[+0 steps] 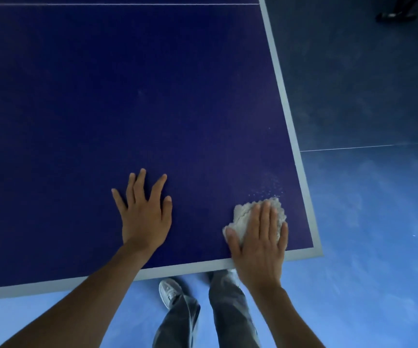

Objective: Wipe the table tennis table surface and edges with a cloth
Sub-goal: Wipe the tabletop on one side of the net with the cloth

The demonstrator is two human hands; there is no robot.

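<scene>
1. Wiping the near right corner of the tabletop (pixel 127 96), by the look of it; no judging the blue field beyond as done or undone.
2. Pressing the cloth (pixel 244 214) flat onto the blue with the right hand (pixel 260 239); keeping it bunched just inside the corner, near the end stripe (pixel 190 268) and the side stripe (pixel 287 111), apparently touching neither.
3. Laying the right fingers (pixel 265 217) straight and close together over the cloth, thumb out along its left side; covering it rather than curling round it.
4. Resting the left hand (pixel 143 222) palm down on bare tabletop, well left of the cloth; spreading its fingers (pixel 140 182) wide, holding nothing, probably bracing the lean.
5. Facing a scatter of pale specks (pixel 268 190) just beyond the cloth, toward the side stripe.
6. Next, most likely: pushing the cloth forward through the specks under steady palm pressure, then sweeping outward over both stripes.
7. For the edges, probably needing a change of hold: curling the fingers round the cloth to run it along the rim, a flat palm being poorly suited to following the drop.
8. Worth guarding against: sliding the ungripped cloth off the rim onto the floor (pixel 366 247), or merely pushing the specks about instead of lifting them.
</scene>
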